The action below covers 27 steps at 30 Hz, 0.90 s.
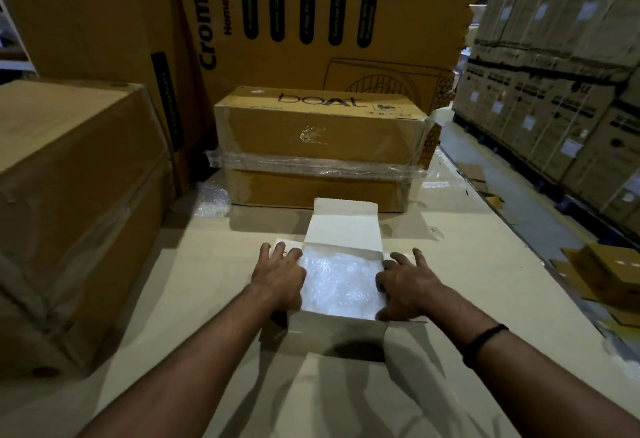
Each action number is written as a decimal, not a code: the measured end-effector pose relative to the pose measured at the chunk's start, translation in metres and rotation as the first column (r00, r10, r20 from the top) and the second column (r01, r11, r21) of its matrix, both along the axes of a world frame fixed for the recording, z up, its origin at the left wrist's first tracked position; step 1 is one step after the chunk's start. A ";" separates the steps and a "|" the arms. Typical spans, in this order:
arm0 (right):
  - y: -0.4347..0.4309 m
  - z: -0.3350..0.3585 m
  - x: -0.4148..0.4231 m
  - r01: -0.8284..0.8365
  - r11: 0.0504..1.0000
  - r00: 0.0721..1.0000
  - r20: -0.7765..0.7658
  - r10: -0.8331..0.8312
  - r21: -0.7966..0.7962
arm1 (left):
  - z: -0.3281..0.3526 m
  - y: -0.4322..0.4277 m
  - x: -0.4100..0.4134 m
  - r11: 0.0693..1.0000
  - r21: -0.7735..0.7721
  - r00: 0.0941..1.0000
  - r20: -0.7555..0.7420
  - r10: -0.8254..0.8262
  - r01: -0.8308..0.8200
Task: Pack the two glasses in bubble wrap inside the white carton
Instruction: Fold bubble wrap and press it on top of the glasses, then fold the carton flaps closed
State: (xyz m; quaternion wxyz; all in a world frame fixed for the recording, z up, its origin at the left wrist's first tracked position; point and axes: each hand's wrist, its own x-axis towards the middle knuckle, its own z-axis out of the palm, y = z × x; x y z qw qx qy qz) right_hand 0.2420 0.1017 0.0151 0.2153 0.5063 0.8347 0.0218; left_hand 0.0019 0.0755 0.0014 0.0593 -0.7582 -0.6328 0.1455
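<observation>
Two hands, your left hand (280,278) and right hand (408,285), press straight-fingered on the white carton (332,332); bubble wrap (341,281) fills it, taped box (322,146) beyond.

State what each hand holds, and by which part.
Nothing is in a grip. The left hand and the right hand rest spread open on the side flaps of the white carton.

Palms down, side by side.
Left hand (280,276) and right hand (407,285) lie apart, fingers spread, thumbs inward of them.
</observation>
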 end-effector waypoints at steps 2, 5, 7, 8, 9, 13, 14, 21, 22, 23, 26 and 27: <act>-0.002 -0.005 -0.006 0.040 0.999 0.999 -0.014 -0.040 0.036 | -0.001 -0.001 0.005 1.000 0.002 1.000 -0.005 0.029 -0.029; -0.009 -0.007 -0.003 0.064 0.996 0.996 -0.068 -0.060 0.061 | -0.001 -0.003 -0.002 1.000 0.014 0.997 0.074 0.013 -0.014; -0.015 -0.007 0.008 0.114 0.991 0.969 -0.230 -0.095 0.070 | -0.003 -0.008 -0.015 0.997 0.060 0.956 0.293 0.027 -0.046; -0.019 -0.009 0.016 0.172 0.981 0.921 -0.368 -0.126 0.094 | -0.004 -0.012 -0.022 0.987 0.119 0.903 0.428 0.048 -0.109; -0.022 -0.012 0.024 0.251 0.961 0.837 -0.524 -0.155 0.117 | -0.005 -0.015 -0.029 0.958 0.191 0.827 0.557 0.072 -0.213; -0.033 -0.024 0.047 0.581 0.773 0.271 -0.834 -0.480 -0.256 | -0.010 -0.010 -0.047 0.744 -0.172 0.123 0.938 0.324 -0.646; -0.036 -0.026 0.048 0.576 0.706 0.122 -0.811 -0.572 -0.411 | -0.010 -0.009 -0.048 0.724 -0.346 -0.074 0.922 0.379 -0.597; -0.038 -0.021 0.032 0.555 0.655 -0.151 -0.836 -0.528 -0.513 | 0.002 -0.006 -0.017 0.915 -0.224 -0.061 0.974 0.216 -0.336; -0.037 -0.017 0.026 0.575 0.672 -0.112 -0.859 -0.499 -0.466 | -0.002 -0.004 -0.010 0.940 -0.171 0.026 0.982 0.187 -0.294; -0.036 -0.013 0.020 0.588 0.696 -0.057 -0.879 -0.473 -0.413 | -0.007 -0.003 -0.003 0.962 -0.118 0.152 0.976 0.159 -0.248; -0.035 -0.009 0.000 0.542 0.801 0.153 -0.908 -0.389 -0.252 | -0.031 0.002 0.011 0.996 -0.032 0.621 0.781 0.074 -0.079; -0.035 -0.008 -0.008 0.484 0.848 0.216 -0.909 -0.357 -0.218 | -0.038 0.003 0.014 0.998 -0.042 0.715 0.696 0.065 -0.049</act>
